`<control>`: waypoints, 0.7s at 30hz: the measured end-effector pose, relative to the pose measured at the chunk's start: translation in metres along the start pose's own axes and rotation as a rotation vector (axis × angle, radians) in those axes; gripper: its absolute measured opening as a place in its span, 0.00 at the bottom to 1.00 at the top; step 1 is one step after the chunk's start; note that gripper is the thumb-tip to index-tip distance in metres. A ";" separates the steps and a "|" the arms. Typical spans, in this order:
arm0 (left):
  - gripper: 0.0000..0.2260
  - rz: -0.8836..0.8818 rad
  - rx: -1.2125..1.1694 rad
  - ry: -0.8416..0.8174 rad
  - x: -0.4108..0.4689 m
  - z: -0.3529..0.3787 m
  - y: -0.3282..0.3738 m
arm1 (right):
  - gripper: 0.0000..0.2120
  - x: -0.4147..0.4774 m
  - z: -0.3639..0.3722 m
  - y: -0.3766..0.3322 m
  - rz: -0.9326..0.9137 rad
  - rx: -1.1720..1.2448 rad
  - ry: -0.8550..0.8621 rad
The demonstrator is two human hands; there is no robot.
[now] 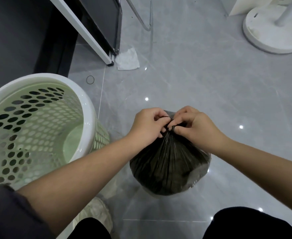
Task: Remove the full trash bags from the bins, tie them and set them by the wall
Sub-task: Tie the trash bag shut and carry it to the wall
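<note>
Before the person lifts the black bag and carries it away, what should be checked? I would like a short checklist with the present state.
1. Out of the bin: ok; the trash bag sits on the floor beside the green bin.
2. Neck gathered: ok; the left hand and the right hand pinch it.
3. Knot finished: cannot tell; the hands cover it.
4. Bin emptied: ok; its bare bottom shows.
5. Floor free of litter: not ok; a paper tissue and a rubber band lie there.
</note>
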State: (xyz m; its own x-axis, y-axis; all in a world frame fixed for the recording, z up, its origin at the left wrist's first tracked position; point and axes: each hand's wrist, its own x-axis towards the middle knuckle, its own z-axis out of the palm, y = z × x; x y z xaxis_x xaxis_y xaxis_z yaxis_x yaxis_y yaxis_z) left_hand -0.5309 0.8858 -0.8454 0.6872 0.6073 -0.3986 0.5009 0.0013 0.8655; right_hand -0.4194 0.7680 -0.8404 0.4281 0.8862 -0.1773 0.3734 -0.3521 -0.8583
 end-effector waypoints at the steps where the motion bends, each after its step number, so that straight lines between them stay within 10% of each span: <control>1: 0.07 -0.036 -0.059 0.029 -0.001 0.002 0.000 | 0.12 -0.001 0.004 0.002 0.066 0.095 0.048; 13: 0.04 -0.446 -0.372 -0.065 0.002 -0.004 0.010 | 0.08 -0.009 0.034 0.008 0.144 0.296 0.306; 21: 0.03 0.145 0.256 0.196 -0.019 0.005 -0.011 | 0.06 -0.002 0.036 0.010 0.220 0.216 0.362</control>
State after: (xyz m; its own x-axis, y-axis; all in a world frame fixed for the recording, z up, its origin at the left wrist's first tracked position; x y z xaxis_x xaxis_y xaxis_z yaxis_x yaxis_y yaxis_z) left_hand -0.5468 0.8702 -0.8488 0.6592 0.7277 -0.1895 0.5379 -0.2801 0.7951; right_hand -0.4458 0.7738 -0.8656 0.7515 0.6221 -0.2196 0.0785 -0.4148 -0.9065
